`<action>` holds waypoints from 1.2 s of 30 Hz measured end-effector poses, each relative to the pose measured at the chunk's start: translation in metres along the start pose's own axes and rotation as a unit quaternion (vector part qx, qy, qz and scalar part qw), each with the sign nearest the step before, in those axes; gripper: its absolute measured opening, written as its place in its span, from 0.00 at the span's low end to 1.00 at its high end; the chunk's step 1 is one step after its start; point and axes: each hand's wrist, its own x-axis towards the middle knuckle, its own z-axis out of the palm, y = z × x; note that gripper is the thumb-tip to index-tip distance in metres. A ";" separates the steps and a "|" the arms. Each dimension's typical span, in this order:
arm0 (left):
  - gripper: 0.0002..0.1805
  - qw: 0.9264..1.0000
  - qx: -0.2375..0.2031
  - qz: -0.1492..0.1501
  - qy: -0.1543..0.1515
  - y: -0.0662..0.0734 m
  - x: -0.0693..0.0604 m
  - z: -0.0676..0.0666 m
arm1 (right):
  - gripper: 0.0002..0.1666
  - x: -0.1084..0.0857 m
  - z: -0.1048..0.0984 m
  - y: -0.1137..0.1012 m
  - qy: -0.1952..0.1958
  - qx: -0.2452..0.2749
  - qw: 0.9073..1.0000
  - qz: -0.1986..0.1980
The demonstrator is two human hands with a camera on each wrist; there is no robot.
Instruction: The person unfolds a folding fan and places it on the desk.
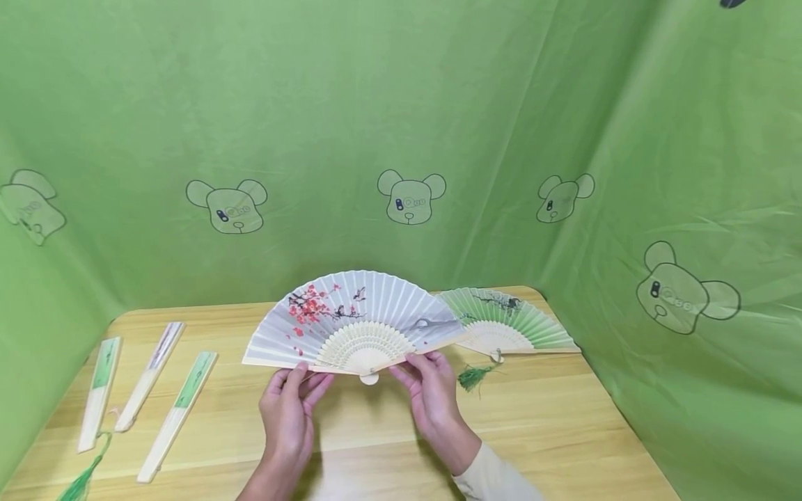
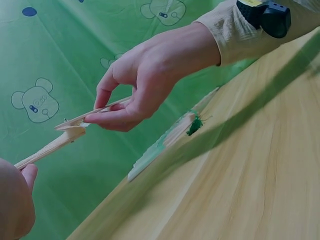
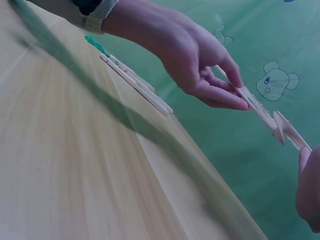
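The left hand [image 1: 287,409] and right hand [image 1: 436,402] each have a snug little pinch grip on their own side of the spread white fan [image 1: 376,299], which is up off the counter [image 1: 532,424] just beyond them, long span running left to right, pivot end [image 1: 370,379] pretty much between the two, neither obviously nearer.
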 end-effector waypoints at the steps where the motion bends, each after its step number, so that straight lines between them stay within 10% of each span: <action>1: 0.07 1.000 0.002 0.001 0.001 0.000 0.001 -0.001 | 0.15 0.001 -0.001 -0.001 0.001 -0.003 1.000 0.000; 36: 0.17 0.993 0.111 -0.016 0.034 0.019 0.034 -0.043 | 0.11 0.030 -0.043 -0.007 0.048 -0.046 0.998 -0.011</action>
